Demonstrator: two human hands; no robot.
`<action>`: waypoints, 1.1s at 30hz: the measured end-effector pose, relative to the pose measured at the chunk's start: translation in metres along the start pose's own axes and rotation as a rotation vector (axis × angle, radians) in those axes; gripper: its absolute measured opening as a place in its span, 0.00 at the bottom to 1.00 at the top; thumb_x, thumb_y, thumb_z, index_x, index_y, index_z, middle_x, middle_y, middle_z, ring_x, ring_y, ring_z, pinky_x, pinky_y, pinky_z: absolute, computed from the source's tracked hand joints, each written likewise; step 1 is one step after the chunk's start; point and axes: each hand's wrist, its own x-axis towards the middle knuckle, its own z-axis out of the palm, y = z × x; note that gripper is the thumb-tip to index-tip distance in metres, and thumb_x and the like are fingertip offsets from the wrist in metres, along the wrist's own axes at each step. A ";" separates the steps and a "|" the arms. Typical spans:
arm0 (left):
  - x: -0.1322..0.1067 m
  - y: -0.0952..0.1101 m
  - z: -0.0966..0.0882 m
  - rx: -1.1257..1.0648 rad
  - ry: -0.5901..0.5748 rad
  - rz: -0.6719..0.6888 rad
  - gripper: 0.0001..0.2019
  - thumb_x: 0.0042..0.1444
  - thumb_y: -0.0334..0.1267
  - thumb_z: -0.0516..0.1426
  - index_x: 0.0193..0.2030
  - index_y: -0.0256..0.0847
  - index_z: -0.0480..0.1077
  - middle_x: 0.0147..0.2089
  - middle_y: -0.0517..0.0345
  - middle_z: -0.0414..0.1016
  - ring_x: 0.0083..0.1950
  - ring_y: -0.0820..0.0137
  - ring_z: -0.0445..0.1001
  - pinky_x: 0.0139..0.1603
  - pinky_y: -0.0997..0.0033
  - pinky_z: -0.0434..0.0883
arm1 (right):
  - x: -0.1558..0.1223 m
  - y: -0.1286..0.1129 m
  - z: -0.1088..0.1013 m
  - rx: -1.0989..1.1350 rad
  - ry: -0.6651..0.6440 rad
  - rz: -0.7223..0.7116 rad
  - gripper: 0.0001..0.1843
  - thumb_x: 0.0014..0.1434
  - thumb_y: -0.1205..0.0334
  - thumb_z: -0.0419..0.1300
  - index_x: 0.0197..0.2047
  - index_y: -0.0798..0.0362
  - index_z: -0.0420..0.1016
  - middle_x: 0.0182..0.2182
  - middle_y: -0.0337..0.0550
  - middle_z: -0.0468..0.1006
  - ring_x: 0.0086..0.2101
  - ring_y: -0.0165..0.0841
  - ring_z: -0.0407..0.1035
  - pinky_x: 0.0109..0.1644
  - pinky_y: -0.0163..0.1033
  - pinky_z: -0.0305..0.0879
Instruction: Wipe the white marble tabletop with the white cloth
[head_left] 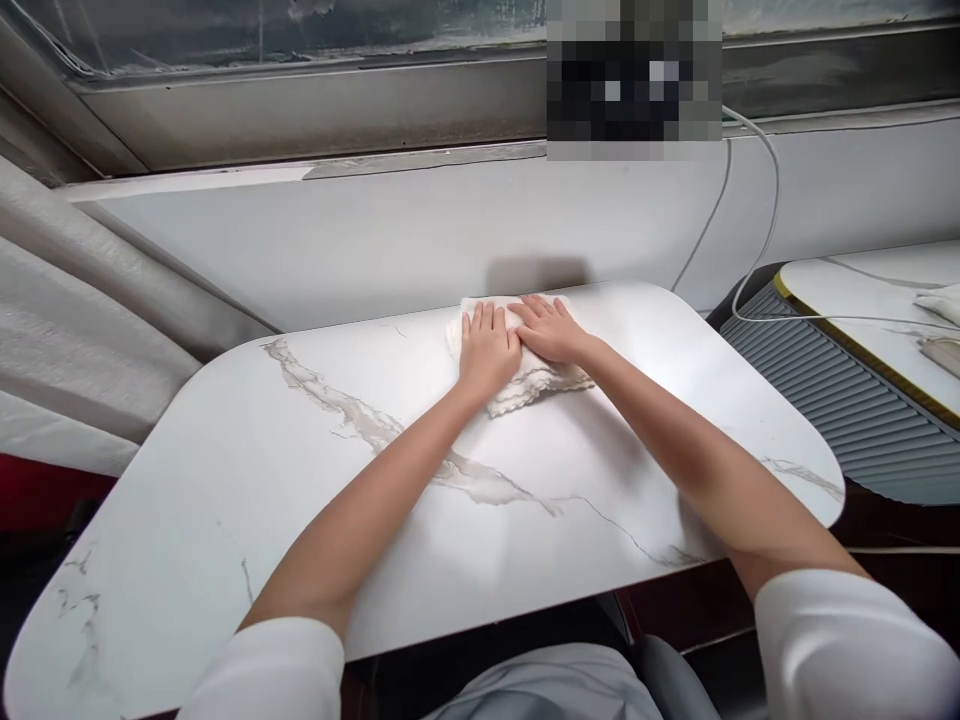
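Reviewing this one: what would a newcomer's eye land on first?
Probably the left hand and right hand, side by side on an off-white cloth near the far edge of the white table. Next, the brownish-grey marbled streak slanting across the tabletop. At the right, a ribbed grey panel stands out below a gold-edged white top.

We have the cloth on the far part of the counter, curtain left, second counter right.

two hands, one cloth beneath them, two white tabletops, two white sleeves, one curtain
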 end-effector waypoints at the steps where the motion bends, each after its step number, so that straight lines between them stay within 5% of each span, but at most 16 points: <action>1: 0.008 0.001 0.002 0.029 0.012 -0.001 0.25 0.66 0.33 0.43 0.67 0.24 0.57 0.72 0.40 0.55 0.74 0.57 0.47 0.74 0.54 0.41 | 0.006 0.002 0.000 0.027 0.064 0.020 0.29 0.64 0.59 0.41 0.66 0.54 0.60 0.66 0.50 0.61 0.67 0.43 0.49 0.70 0.59 0.39; 4: 0.027 0.007 0.009 0.086 0.038 -0.001 0.25 0.66 0.33 0.42 0.67 0.25 0.58 0.71 0.42 0.58 0.73 0.58 0.52 0.74 0.54 0.43 | 0.020 0.014 0.003 0.074 0.211 0.023 0.27 0.61 0.62 0.42 0.61 0.53 0.66 0.61 0.49 0.68 0.63 0.41 0.56 0.69 0.57 0.39; 10: 0.055 0.030 0.028 0.104 0.102 0.022 0.23 0.67 0.35 0.42 0.64 0.27 0.61 0.68 0.41 0.62 0.70 0.58 0.56 0.73 0.54 0.46 | 0.034 0.060 -0.004 0.073 0.266 -0.021 0.26 0.62 0.62 0.42 0.59 0.51 0.69 0.59 0.49 0.71 0.59 0.42 0.60 0.65 0.54 0.48; 18: 0.069 0.072 0.050 0.072 0.095 0.078 0.24 0.68 0.36 0.42 0.65 0.24 0.60 0.68 0.38 0.61 0.70 0.57 0.56 0.73 0.54 0.44 | 0.017 0.107 -0.015 0.088 0.342 0.021 0.27 0.62 0.61 0.42 0.59 0.50 0.71 0.59 0.46 0.72 0.59 0.42 0.62 0.65 0.54 0.50; 26: 0.041 0.093 0.048 0.058 0.011 0.154 0.26 0.68 0.36 0.41 0.68 0.19 0.55 0.71 0.34 0.55 0.73 0.57 0.51 0.74 0.53 0.43 | -0.032 0.101 -0.018 0.040 0.318 0.126 0.27 0.63 0.60 0.42 0.61 0.50 0.67 0.63 0.48 0.67 0.64 0.41 0.57 0.68 0.58 0.44; 33: -0.024 0.107 0.034 0.093 -0.033 0.194 0.27 0.68 0.38 0.42 0.69 0.25 0.53 0.72 0.34 0.53 0.74 0.51 0.48 0.71 0.43 0.46 | -0.092 0.084 -0.013 -0.005 0.295 0.091 0.26 0.65 0.58 0.42 0.62 0.48 0.66 0.64 0.48 0.66 0.65 0.41 0.55 0.69 0.58 0.44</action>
